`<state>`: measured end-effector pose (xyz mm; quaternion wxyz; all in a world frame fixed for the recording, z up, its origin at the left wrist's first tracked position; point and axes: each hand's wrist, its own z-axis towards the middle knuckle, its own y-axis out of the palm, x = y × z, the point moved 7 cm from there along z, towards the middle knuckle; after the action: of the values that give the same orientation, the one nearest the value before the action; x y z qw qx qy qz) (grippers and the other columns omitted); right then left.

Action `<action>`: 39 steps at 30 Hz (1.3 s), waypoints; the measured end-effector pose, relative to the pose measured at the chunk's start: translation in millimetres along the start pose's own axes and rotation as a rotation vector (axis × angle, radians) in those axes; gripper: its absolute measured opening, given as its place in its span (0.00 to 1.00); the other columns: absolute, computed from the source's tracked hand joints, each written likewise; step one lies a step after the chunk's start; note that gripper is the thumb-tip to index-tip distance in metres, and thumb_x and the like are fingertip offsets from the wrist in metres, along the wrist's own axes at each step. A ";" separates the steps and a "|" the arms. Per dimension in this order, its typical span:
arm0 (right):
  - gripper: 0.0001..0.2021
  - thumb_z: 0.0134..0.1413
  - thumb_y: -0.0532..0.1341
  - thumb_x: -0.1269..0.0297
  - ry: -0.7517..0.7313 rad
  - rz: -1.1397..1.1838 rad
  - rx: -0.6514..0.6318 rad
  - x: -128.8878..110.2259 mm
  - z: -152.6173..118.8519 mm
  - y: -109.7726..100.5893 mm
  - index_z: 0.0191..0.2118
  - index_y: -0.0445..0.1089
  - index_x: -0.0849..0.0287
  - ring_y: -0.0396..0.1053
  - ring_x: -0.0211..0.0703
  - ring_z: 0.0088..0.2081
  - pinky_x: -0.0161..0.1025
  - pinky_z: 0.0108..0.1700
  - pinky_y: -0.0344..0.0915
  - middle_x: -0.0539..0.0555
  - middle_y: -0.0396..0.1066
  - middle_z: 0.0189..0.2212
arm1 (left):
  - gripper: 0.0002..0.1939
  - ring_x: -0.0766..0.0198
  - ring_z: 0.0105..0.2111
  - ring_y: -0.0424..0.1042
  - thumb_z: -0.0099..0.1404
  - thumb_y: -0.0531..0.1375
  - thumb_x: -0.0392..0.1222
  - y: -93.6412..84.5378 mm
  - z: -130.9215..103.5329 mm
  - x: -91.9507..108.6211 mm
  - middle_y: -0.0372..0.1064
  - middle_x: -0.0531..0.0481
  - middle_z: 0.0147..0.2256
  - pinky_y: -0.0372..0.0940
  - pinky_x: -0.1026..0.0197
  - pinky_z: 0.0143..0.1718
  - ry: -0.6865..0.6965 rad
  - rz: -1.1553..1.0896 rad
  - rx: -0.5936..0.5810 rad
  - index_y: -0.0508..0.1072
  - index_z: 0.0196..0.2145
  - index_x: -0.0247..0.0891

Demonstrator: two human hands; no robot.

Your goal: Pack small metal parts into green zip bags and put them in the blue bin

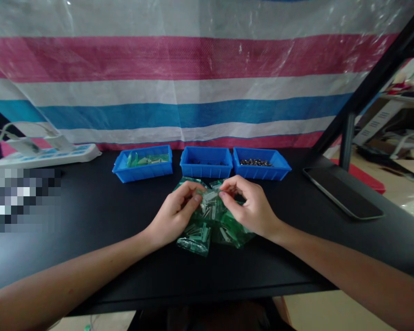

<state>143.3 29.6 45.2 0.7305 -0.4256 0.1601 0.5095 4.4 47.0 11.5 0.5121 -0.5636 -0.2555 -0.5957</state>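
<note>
Between my two hands is a small green see-through plastic bag (210,207) with pale and metallic slim pieces inside. My left hand (175,211) pinches its upper left edge between thumb and fingers. At the upper right edge, my right hand (250,204) pinches the same bag. Beneath and around it lie several more green bags; a front one (195,239) holds similar slim pieces, and another bag (229,232) lies to its right, partly under my right hand. What exactly the pieces are is too small to tell.
Three blue bins stand behind my hands: the left bin (143,174) with green bags, the middle bin (206,171) with a few dark bits, the right bin (262,172) with small metal parts. A phone (341,191) lies right, a power strip (48,156) back left, on the black table (117,216).
</note>
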 end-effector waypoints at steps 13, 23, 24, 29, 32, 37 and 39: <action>0.05 0.49 0.58 0.71 -0.027 0.034 -0.106 1.4 0.4 3.8 0.33 0.62 0.60 0.65 0.34 0.26 0.34 0.30 0.64 0.49 0.65 0.25 | 0.08 0.70 0.22 0.53 0.64 0.51 0.42 -1.4 1.0 -0.6 0.54 0.56 0.23 0.51 0.68 0.22 0.001 0.017 0.024 0.64 0.37 0.36; 0.05 0.49 0.58 0.70 -0.006 0.009 -0.138 3.0 0.5 7.6 0.34 0.61 0.59 0.65 0.35 0.27 0.34 0.31 0.65 0.49 0.65 0.26 | 0.08 0.69 0.23 0.55 0.64 0.51 0.43 -3.9 1.3 -4.3 0.56 0.55 0.24 0.52 0.67 0.24 -0.019 -0.004 0.028 0.64 0.35 0.35; 0.05 0.49 0.59 0.70 -0.004 0.010 -0.141 2.8 0.4 8.0 0.33 0.61 0.59 0.65 0.35 0.27 0.34 0.31 0.65 0.49 0.65 0.26 | 0.08 0.69 0.23 0.54 0.64 0.51 0.42 -4.2 1.5 -4.2 0.55 0.55 0.24 0.52 0.68 0.24 -0.019 -0.005 0.028 0.64 0.35 0.35; 0.05 0.50 0.59 0.70 0.011 0.015 -0.151 1.4 -1.1 10.1 0.33 0.61 0.59 0.65 0.35 0.27 0.33 0.31 0.65 0.49 0.66 0.26 | 0.07 0.70 0.23 0.53 0.64 0.50 0.40 -4.4 2.8 -3.5 0.54 0.56 0.23 0.51 0.67 0.23 -0.020 -0.009 0.035 0.64 0.33 0.35; 0.04 0.50 0.59 0.70 0.016 0.003 -0.151 -0.2 -2.1 11.3 0.32 0.61 0.59 0.65 0.35 0.27 0.33 0.31 0.64 0.48 0.66 0.25 | 0.07 0.70 0.22 0.52 0.64 0.50 0.40 -4.7 3.5 -5.2 0.53 0.56 0.23 0.51 0.67 0.23 -0.031 -0.012 0.043 0.64 0.33 0.35; 0.03 0.51 0.58 0.71 0.027 -0.017 -0.149 -1.9 -3.9 14.1 0.32 0.61 0.58 0.66 0.35 0.26 0.34 0.31 0.65 0.48 0.66 0.24 | 0.07 0.70 0.22 0.52 0.63 0.50 0.41 -6.9 4.3 -10.0 0.54 0.57 0.22 0.51 0.67 0.23 -0.072 -0.010 0.061 0.64 0.32 0.35; 0.03 0.51 0.58 0.71 0.030 -0.021 -0.157 -1.8 -4.5 15.8 0.32 0.61 0.58 0.66 0.35 0.26 0.34 0.31 0.65 0.49 0.67 0.24 | 0.07 0.70 0.22 0.52 0.62 0.50 0.40 -5.9 5.0 -10.5 0.54 0.56 0.22 0.51 0.67 0.23 -0.092 -0.017 0.041 0.65 0.31 0.35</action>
<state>129.5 26.8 36.5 0.6978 -0.4908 0.1261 0.5063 -0.5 56.9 4.5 0.5062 -0.5775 -0.2958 -0.5681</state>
